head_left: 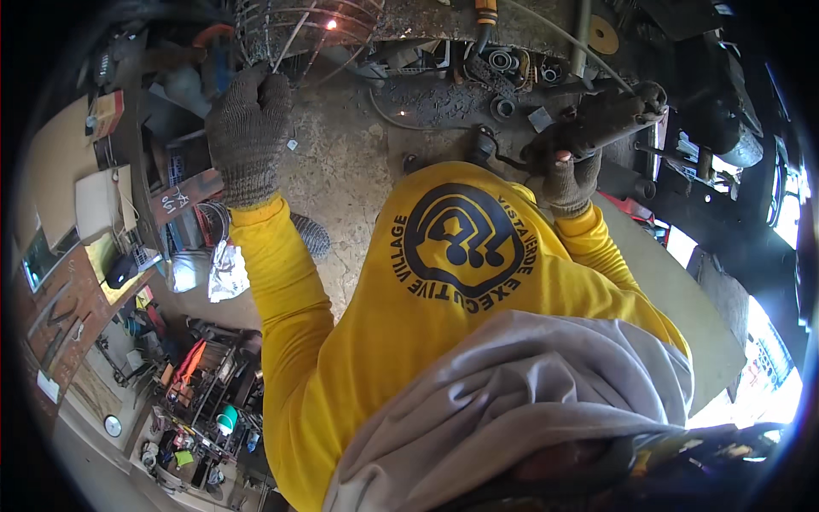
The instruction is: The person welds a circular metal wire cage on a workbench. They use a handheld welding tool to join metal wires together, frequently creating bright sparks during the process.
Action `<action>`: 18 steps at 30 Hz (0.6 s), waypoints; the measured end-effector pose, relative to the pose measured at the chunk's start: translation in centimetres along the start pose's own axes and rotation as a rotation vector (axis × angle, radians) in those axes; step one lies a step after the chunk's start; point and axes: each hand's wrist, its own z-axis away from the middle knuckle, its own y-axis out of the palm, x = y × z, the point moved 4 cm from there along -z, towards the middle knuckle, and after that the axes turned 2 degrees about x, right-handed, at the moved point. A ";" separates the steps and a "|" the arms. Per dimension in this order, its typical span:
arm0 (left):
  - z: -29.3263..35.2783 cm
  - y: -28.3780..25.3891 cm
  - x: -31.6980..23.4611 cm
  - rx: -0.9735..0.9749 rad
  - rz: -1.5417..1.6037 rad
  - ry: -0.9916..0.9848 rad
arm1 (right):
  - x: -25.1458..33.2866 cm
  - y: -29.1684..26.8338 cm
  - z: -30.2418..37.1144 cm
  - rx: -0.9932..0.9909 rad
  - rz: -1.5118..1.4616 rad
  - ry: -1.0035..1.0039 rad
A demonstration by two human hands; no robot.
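Your right hand (569, 181), in a knit glove with a bare fingertip showing, is closed around a dark electrode holder (589, 128), well out to the right of your body. A thin welding rod (559, 32) runs from the holder's far end up and leftward, past the upper edge of the view.

Your left hand (247, 136), in a grey-brown knit glove, reaches forward to the lower left side of a wire cage (317, 26). Its fingertips are at the wires, but you cannot tell from here whether they grip or only touch. The cage sits at the top of the view, left of centre, partly cut off, with an orange glowing spot (330, 24) on it.

To the cage's right, a worktable (418, 21) spans the upper edge, bearing an orange-and-black power tool (485, 19). Farther right is a tan disc (603, 35) with a centre hole. Below the table edge, metal rings (502, 60) lie among dark scrap. A cable (426, 128) crosses the stained floor (345, 171) between your hands.
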 end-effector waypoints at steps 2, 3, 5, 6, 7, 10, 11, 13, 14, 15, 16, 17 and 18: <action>0.0 -0.1 0.1 -0.010 0.009 0.007 | 0.1 0.0 0.0 -0.028 -0.013 0.011; 0.0 0.0 0.2 0.007 0.009 -0.005 | 0.3 0.0 0.0 -0.032 -0.050 0.001; -0.1 0.1 0.2 0.019 0.012 -0.013 | 1.2 0.2 -0.3 -0.036 -0.086 -0.017; -0.2 0.1 0.0 0.006 0.007 -0.005 | 1.8 0.2 -0.4 -0.066 -0.003 -0.037; -0.3 0.2 -0.2 -0.006 0.006 0.004 | 2.3 0.1 -0.4 -0.098 0.084 -0.056; -0.4 -0.2 -0.9 0.029 -0.029 -0.034 | 3.1 -2.4 -0.9 -0.098 0.393 -0.184; -0.2 -0.1 -0.9 0.026 -0.013 -0.022 | 4.0 -2.5 -0.9 -0.111 0.407 -0.192; 0.1 0.2 -0.4 -0.007 -0.025 0.008 | 6.4 -3.2 -1.4 -0.287 0.252 -0.120; 0.5 0.0 -0.3 -0.014 -0.035 0.006 | 6.9 -3.3 -1.8 -0.282 0.242 -0.124; 0.8 -0.1 -0.2 0.001 -0.063 0.008 | 7.5 -4.0 -2.0 -0.361 0.214 -0.179; 0.0 -0.1 -0.3 0.024 -0.058 0.021 | 9.3 -4.7 -2.3 -0.456 0.216 -0.238; 0.0 0.0 -0.1 0.020 -0.060 0.021 | 9.6 -5.6 -2.6 -0.455 0.213 -0.241; -0.1 0.0 0.0 0.002 -0.082 0.045 | 10.1 -6.8 -2.7 -0.524 0.257 -0.335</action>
